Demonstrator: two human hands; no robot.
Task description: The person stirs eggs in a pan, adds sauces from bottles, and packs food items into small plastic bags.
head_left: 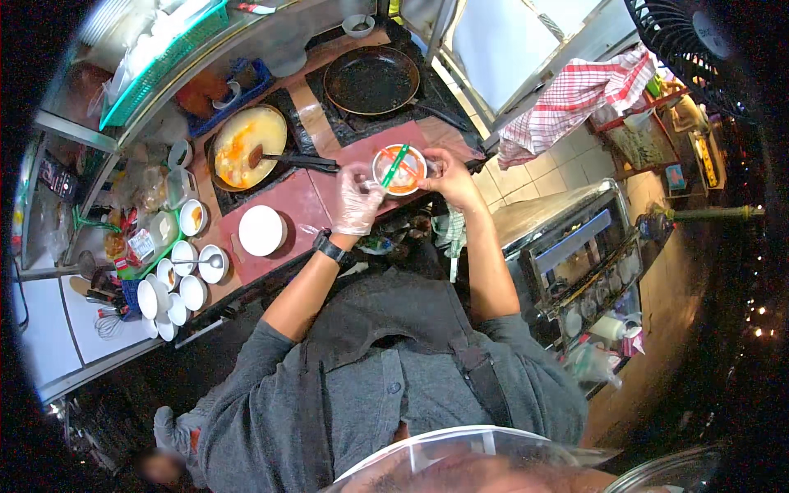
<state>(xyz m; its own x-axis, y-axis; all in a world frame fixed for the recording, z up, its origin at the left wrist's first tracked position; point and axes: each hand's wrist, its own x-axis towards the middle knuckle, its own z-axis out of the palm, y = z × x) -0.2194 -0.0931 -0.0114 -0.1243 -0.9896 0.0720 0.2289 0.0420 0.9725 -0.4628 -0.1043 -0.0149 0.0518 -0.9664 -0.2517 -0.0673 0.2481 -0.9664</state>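
In front of me is a small white bowl [420, 191] with orange streaks inside. A slim green stick-like thing [396, 165] lies across its top; its kind is unclear. My left hand [359, 200], in a clear plastic glove, has its fingers closed at the bowl's left edge, near the green thing's lower end. Bare, my right hand [450, 177] grips the bowl's right side. To the left, a pan [215, 175] holds a pale yellow layer [267, 131] with orange patches, and a spatula [300, 162] rests in it.
Beyond my hands sits a dark frying pan [371, 80] on the stove. A stack of white bowls [262, 231] stands on the reddish counter [296, 197], with several small bowls [193, 292] further left. A checked cloth [575, 99] hangs at right, above a glass-fronted metal cabinet [575, 246].
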